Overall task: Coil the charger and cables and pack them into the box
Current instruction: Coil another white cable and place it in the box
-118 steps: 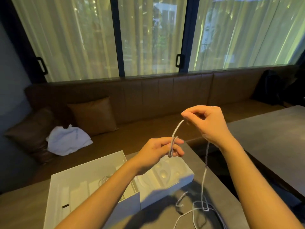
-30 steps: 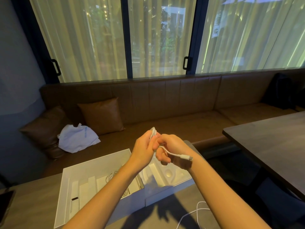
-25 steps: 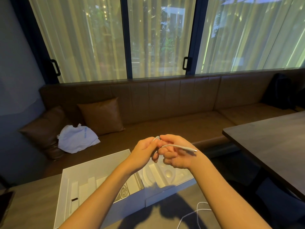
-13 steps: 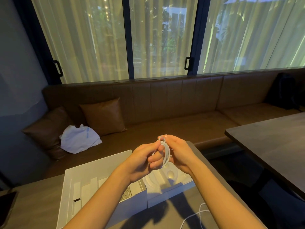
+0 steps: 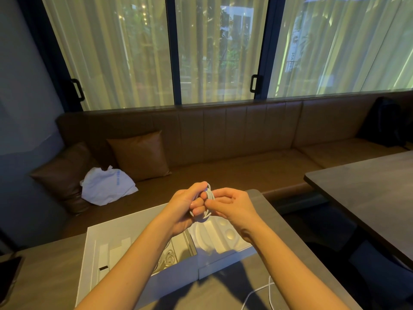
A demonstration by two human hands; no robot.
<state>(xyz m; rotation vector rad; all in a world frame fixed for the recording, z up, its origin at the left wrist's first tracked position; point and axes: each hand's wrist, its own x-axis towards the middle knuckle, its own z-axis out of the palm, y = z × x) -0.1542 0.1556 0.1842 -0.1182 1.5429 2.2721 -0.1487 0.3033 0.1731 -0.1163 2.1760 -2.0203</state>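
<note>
Grey tabletop (image 5: 44, 271), brown bench (image 5: 245, 171) behind. Thin white coiled cable (image 5: 209, 193) sits above the open white cardboard box (image 5: 116, 233), between both hands: left hand (image 5: 183, 209) curled round the loops, right hand (image 5: 234, 209) pinching the coil's edge. Risk, as I judge it: loosen either pinch before reaching the box and the springy loops unwind. Second loose white cable (image 5: 269, 294) waits on the tabletop.

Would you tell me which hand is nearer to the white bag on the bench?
Left. The left hand is to the right of the bag; the right hand is beyond it, farther right.
</note>
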